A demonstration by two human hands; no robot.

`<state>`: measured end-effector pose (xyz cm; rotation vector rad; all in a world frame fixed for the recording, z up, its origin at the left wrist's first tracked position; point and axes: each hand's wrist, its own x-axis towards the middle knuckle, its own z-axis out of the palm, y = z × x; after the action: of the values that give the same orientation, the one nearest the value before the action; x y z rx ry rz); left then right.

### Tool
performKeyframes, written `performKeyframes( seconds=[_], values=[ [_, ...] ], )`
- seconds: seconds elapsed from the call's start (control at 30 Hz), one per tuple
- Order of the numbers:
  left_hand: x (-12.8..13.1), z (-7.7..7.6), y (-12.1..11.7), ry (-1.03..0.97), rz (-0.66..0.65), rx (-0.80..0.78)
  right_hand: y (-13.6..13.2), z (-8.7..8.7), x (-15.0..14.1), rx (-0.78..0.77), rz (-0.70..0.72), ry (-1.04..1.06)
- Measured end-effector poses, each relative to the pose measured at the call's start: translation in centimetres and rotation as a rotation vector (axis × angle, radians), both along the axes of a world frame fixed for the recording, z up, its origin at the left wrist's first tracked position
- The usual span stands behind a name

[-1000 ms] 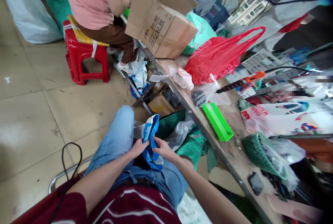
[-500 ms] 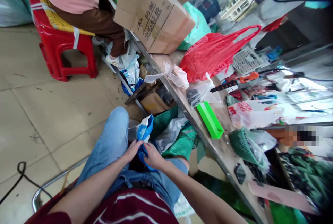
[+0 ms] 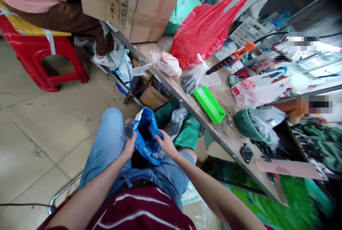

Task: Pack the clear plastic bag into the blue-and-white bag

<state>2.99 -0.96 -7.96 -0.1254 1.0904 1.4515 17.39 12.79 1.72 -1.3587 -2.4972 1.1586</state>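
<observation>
A blue and white plastic bag (image 3: 146,135) rests on my lap, between my knees in light blue jeans. My left hand (image 3: 130,147) grips its left edge with the fingers closed on the plastic. My right hand (image 3: 166,143) pinches its right edge, so the bag is spread wide between the two hands. What is inside the bag cannot be made out.
A long worn table (image 3: 227,132) runs to my right with a green tray (image 3: 209,104), a green basket (image 3: 247,125), a red bag (image 3: 205,32), a cardboard box (image 3: 130,4) and a black phone (image 3: 246,152). A person sits on a red stool (image 3: 40,53) ahead. Bags lie under the table.
My hands have drawn apart and the bag, bunched narrow before, is now spread wide. The view has swung so the box, stool and table sit higher and more to the left.
</observation>
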Motion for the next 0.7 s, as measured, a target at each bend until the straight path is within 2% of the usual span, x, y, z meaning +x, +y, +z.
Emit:
performKeyframes(
  seconds=[0.13, 0.33, 0.5, 0.7],
  values=[
    [-0.2, -0.4, 0.0, -0.077, 0.052, -0.049, 2.6, 0.5, 1.4, 0.053, -0.137, 0.101],
    [-0.7, 0.2, -0.2, -0.099, 0.097, -0.080, 2.9, 0.6, 2.2, 0.172, -0.075, 0.081],
    [-1.1, 0.4, -0.6, -0.047, 0.139, -0.143, 3.0, -0.2, 2.9, 0.254, 0.044, 0.019],
    [-1.3, -0.3, -0.8, 0.103, 0.100, -0.189, 4.1, -1.1, 3.9, 0.227, -0.036, 0.006]
  ],
)
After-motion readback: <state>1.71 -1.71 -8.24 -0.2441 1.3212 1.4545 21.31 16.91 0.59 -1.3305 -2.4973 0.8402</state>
